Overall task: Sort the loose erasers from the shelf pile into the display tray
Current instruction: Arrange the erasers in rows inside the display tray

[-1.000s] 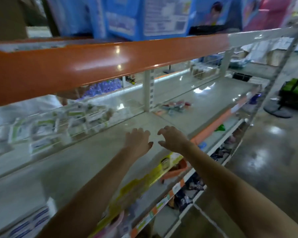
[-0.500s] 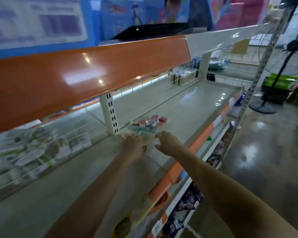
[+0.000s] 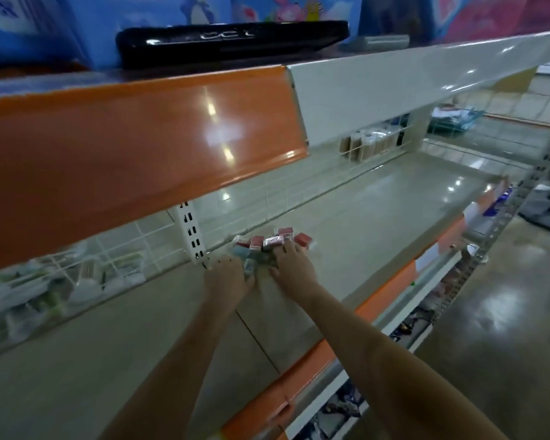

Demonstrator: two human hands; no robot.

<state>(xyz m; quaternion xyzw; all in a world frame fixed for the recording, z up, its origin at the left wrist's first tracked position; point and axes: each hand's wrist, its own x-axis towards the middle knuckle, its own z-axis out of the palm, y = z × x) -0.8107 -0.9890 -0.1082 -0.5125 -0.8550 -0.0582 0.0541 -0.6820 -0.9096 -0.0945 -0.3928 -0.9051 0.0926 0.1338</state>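
A pile of loose erasers (image 3: 269, 246), most in red wrappers with a few in greenish ones, is reached with both arms at the back of a beige store shelf (image 3: 378, 217), just beside the white slotted upright (image 3: 192, 239) and the wire back grid (image 3: 134, 249). The left hand (image 3: 224, 276) is laid palm down at the near left edge of the pile, its fingertips hidden among the greenish packets, so whether anything is pinched cannot be told. The right hand (image 3: 294, 265) is set against the near right edge, its fingers stretched forward and touching the red packets; no closed hold is shown there either. The sorting is judged to be at its very start: the erasers are seen heaped together on the shelf, none is lifted, and no display tray can be made out anywhere in the view. The gathering, carrying and arranging of the whole pile are therefore taken as still to be done. A black flat case (image 3: 232, 41) is seen on the shelf above, behind the orange edge strip (image 3: 124, 154), and blurred packaged goods (image 3: 45, 293) are kept behind the grid at left.
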